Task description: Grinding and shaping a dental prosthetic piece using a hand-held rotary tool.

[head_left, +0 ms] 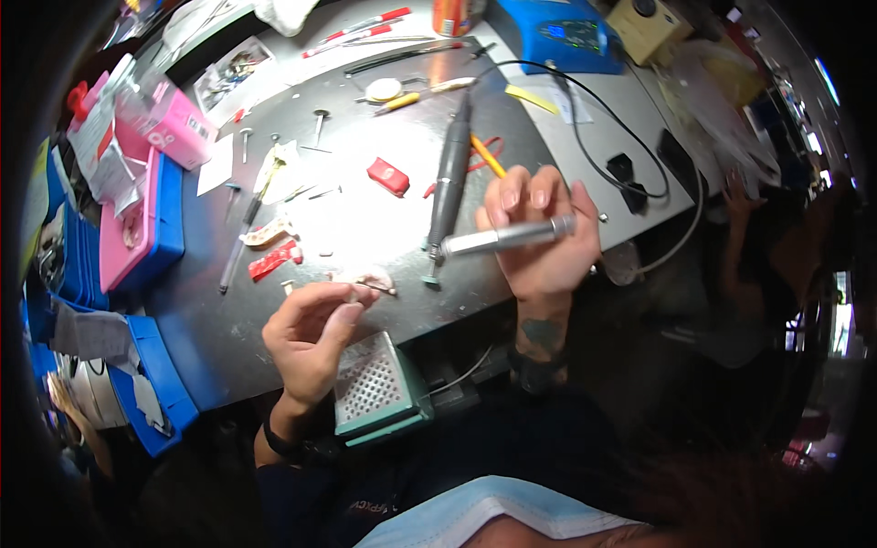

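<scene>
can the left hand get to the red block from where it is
Likely yes: past the left hand, only a low pinkish piece seems to lie before the red block, which is uncovered.

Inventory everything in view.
Bench: one, dark grey, centre
Metal cylinder: one, silver, centre right
Long handpiece: one, dark grey, centre
Block: one, red, centre
Curved piece: one, pale pink, centre
Pens: two, red-white, far side
Can: one, orange, far side
Control box: one, blue, far right
Carton: one, pink, left
Bins: several, blue, left
Perforated box: one, green, near side
Small tools: several, mixed, bench
Left hand: one, bare, lower centre
Right hand: one, bare, centre right
</scene>
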`<action>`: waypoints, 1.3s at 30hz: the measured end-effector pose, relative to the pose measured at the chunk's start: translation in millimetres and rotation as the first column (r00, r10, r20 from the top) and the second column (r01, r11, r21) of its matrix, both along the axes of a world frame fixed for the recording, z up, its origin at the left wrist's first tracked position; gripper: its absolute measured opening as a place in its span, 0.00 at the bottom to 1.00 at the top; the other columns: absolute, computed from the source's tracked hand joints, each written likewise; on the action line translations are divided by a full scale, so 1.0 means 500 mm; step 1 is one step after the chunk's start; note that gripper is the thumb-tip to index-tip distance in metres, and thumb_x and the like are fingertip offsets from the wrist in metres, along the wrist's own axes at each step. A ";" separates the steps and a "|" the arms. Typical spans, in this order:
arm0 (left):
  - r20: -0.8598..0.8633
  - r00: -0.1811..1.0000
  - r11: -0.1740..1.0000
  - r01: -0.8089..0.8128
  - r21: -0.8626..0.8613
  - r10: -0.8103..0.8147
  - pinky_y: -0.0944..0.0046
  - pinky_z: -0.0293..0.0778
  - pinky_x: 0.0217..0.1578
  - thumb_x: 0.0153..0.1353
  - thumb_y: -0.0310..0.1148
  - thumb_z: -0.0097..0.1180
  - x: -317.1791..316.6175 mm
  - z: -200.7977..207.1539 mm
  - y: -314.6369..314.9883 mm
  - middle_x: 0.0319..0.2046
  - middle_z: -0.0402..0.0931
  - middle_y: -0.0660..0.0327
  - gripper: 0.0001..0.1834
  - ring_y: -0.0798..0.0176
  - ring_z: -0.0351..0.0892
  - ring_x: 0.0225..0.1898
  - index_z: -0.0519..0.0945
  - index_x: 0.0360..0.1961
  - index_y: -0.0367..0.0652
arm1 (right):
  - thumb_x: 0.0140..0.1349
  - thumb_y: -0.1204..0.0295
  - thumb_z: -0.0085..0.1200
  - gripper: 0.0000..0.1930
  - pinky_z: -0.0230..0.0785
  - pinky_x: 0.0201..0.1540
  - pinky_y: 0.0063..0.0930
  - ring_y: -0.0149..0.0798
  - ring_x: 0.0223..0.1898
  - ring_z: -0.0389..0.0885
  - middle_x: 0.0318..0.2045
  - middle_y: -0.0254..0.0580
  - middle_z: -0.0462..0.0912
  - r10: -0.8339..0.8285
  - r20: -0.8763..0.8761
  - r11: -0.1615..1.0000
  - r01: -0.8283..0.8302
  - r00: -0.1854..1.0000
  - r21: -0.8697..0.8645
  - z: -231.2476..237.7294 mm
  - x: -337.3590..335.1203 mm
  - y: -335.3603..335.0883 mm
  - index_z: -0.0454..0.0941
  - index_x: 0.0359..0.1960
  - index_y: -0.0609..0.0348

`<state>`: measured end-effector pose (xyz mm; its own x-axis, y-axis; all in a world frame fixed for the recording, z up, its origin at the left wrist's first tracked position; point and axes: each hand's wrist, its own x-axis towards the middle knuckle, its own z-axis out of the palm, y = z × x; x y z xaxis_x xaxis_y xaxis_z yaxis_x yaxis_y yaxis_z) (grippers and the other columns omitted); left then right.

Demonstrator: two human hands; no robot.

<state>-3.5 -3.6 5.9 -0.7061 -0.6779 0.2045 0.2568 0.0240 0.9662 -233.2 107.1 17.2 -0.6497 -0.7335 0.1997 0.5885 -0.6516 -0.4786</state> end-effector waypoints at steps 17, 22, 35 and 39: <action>-0.084 0.995 0.996 0.055 0.072 -0.049 0.59 0.78 0.51 0.62 0.13 0.55 -0.010 0.005 -0.002 0.41 0.81 0.48 0.13 0.58 0.83 0.45 0.74 0.47 0.29 | 0.66 0.68 0.53 0.14 0.78 0.47 0.49 0.56 0.45 0.81 0.55 0.69 0.69 0.230 -0.340 0.968 -0.249 0.912 -0.013 -0.039 0.031 -0.001 0.67 0.48 0.60; -0.085 0.995 0.997 0.057 0.058 -0.052 0.59 0.79 0.50 0.61 0.13 0.55 -0.011 0.006 -0.002 0.41 0.81 0.48 0.12 0.58 0.83 0.45 0.74 0.47 0.30 | 0.69 0.65 0.53 0.16 0.74 0.38 0.28 0.36 0.34 0.78 0.48 0.56 0.72 0.114 -0.486 0.993 -0.082 0.866 0.086 -0.037 0.061 -0.006 0.66 0.51 0.61; -0.059 0.998 0.997 0.025 0.076 -0.020 0.58 0.80 0.51 0.62 0.15 0.56 -0.005 0.001 0.003 0.42 0.81 0.47 0.11 0.57 0.83 0.46 0.74 0.46 0.29 | 0.62 0.80 0.59 0.16 0.82 0.44 0.40 0.50 0.44 0.84 0.45 0.63 0.79 0.204 -0.434 0.979 -0.190 0.878 0.075 -0.028 0.094 -0.011 0.68 0.48 0.63; -0.023 1.000 0.997 0.016 0.073 -0.014 0.58 0.80 0.52 0.62 0.15 0.56 -0.001 0.005 0.002 0.43 0.81 0.46 0.11 0.57 0.83 0.47 0.74 0.46 0.28 | 0.59 0.84 0.60 0.17 0.79 0.48 0.37 0.47 0.46 0.84 0.45 0.62 0.79 0.127 -0.561 0.991 -0.129 0.818 0.037 -0.044 0.112 -0.018 0.68 0.47 0.62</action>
